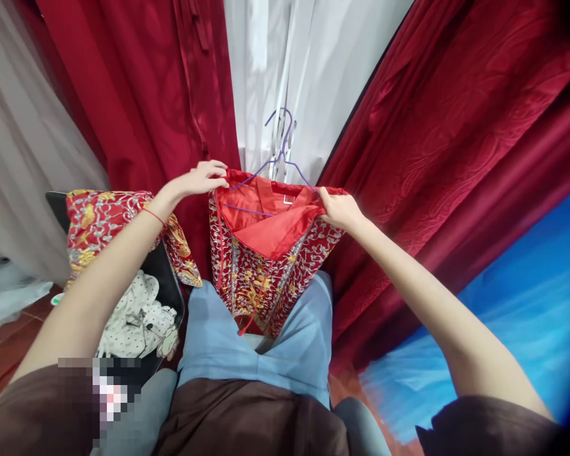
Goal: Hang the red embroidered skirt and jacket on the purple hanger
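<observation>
A red skirt point(251, 272) with gold and silver embroidery hangs in front of my knees, its plain red lining showing at the open waist. My left hand point(206, 177) grips the waistband at its left end, fingers curled over the edge. At the right end, my right hand point(337, 208) pinches the same waistband. A purple wire hanger point(284, 142) sits inside the waist, hook upward; part of its lower bar shows against the lining. Thin red ties dangle down the front of the skirt.
Left of me, a black chair point(175, 297) holds another embroidered red garment point(99, 221) and a white polka-dot item point(135, 316). Dark red curtains point(432, 158) flank a white curtain point(261, 69). Blue tulle point(517, 304) lies at the right, clear plastic point(14, 297) at the left.
</observation>
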A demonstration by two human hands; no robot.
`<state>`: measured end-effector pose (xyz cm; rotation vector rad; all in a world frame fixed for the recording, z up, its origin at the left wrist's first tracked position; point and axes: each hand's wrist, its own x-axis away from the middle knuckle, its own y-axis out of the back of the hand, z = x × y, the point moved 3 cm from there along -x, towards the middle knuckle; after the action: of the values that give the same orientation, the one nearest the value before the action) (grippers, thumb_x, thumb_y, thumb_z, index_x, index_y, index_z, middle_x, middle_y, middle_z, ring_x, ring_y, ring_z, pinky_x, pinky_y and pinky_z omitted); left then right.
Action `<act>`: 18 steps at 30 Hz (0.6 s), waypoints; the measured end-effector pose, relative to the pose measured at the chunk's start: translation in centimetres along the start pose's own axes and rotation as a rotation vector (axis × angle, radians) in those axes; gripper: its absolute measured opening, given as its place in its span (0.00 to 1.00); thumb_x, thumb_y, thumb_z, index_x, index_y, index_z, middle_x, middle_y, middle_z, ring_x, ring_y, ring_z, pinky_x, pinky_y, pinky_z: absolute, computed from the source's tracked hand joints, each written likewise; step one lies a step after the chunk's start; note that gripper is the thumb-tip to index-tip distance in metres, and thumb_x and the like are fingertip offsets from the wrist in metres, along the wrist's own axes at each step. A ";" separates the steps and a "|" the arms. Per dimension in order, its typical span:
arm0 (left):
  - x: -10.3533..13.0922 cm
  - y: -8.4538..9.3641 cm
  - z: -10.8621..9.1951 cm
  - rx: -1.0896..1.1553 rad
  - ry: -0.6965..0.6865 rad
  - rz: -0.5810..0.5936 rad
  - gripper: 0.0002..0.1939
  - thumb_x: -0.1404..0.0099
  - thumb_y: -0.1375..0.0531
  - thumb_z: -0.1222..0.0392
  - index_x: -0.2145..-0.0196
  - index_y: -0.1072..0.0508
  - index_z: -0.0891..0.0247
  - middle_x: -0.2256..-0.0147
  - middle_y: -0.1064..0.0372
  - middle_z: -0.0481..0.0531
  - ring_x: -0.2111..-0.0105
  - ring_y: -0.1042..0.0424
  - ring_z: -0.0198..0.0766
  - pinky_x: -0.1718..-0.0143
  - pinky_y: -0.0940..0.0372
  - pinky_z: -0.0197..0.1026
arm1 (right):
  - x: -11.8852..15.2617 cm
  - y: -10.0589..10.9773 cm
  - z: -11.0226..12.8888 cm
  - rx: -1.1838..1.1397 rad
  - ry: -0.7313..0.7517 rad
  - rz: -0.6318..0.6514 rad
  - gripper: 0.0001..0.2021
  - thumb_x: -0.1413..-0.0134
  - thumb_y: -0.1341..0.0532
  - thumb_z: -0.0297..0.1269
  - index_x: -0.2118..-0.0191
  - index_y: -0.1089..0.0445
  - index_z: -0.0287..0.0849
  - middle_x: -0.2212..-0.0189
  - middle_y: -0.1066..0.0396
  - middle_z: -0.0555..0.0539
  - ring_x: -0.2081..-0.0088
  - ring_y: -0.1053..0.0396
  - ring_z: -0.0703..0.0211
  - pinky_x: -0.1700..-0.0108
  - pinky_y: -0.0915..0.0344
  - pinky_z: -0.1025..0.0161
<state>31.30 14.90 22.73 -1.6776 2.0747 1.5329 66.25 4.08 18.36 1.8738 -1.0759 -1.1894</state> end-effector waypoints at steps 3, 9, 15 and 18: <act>0.3 -2.5 3.2 0.481 0.153 0.008 0.12 0.52 0.36 0.53 0.71 0.25 0.62 0.60 0.26 0.52 0.57 0.29 0.42 0.48 0.36 0.45 | 0.1 -0.4 -0.1 -0.054 -0.062 -0.058 0.26 0.39 0.49 0.42 0.40 0.40 0.31 0.57 0.24 0.32 0.57 0.29 0.41 0.64 0.45 0.58; 0.8 -5.4 4.9 0.633 0.185 -0.152 0.13 0.48 0.35 0.51 0.72 0.29 0.62 0.72 0.31 0.46 0.70 0.32 0.36 0.63 0.36 0.38 | -0.7 -0.8 1.1 -0.166 -0.133 -0.284 0.22 0.42 0.45 0.44 0.46 0.34 0.36 0.54 0.27 0.34 0.54 0.32 0.41 0.57 0.41 0.54; 1.8 -5.3 3.2 0.400 -0.082 -0.258 0.15 0.41 0.36 0.47 0.73 0.28 0.62 0.68 0.32 0.48 0.65 0.33 0.37 0.58 0.37 0.39 | -2.7 -0.7 4.1 -0.070 0.044 -0.400 0.21 0.42 0.46 0.28 0.43 0.33 0.40 0.46 0.32 0.33 0.46 0.39 0.39 0.49 0.46 0.46; 2.4 -5.2 1.7 0.236 -0.122 -0.335 0.15 0.38 0.37 0.46 0.72 0.28 0.62 0.67 0.32 0.50 0.64 0.32 0.38 0.57 0.37 0.41 | -4.0 -0.8 7.6 -0.124 0.204 -0.323 0.17 0.39 0.49 0.26 0.50 0.29 0.41 0.53 0.27 0.37 0.50 0.36 0.45 0.51 0.46 0.50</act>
<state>33.46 14.88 17.09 -1.6895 1.7274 1.2045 58.44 7.27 16.44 2.0699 -0.5908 -1.1768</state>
